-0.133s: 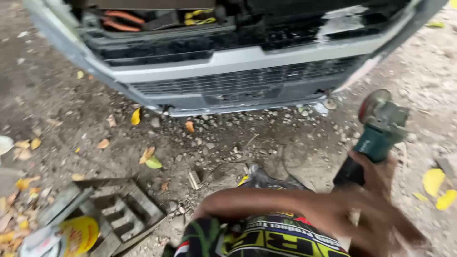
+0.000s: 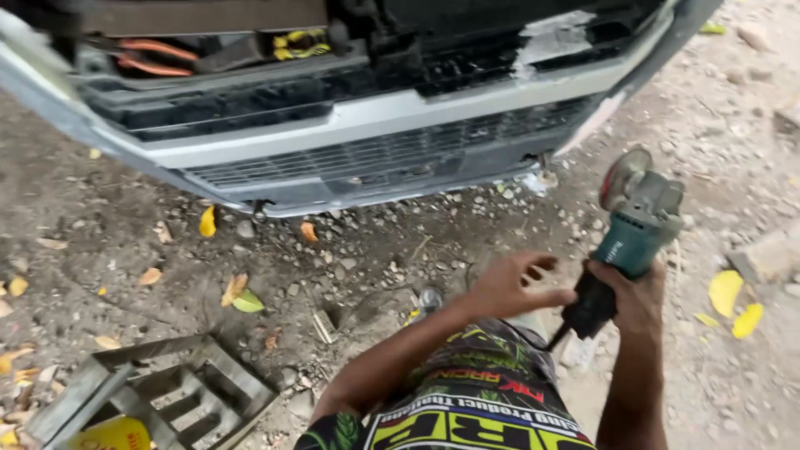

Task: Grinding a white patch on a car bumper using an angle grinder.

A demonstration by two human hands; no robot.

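Head view: right hand [image 2: 637, 296] holds grinder [image 2: 631, 237] near bumper [image 2: 367, 117], gravel [image 2: 375, 258] between.

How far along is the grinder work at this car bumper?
Done: the bumper already shows a scraped white patch at upper right. In hand: the right hand grips the teal angle grinder; the left hand reaches toward its body, fingers open. Left: the disc is not yet touching the bumper.

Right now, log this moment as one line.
right hand: grips teal angle grinder | left hand: open beside its handle | ahead: grey car bumper | ground: dirt, leaves
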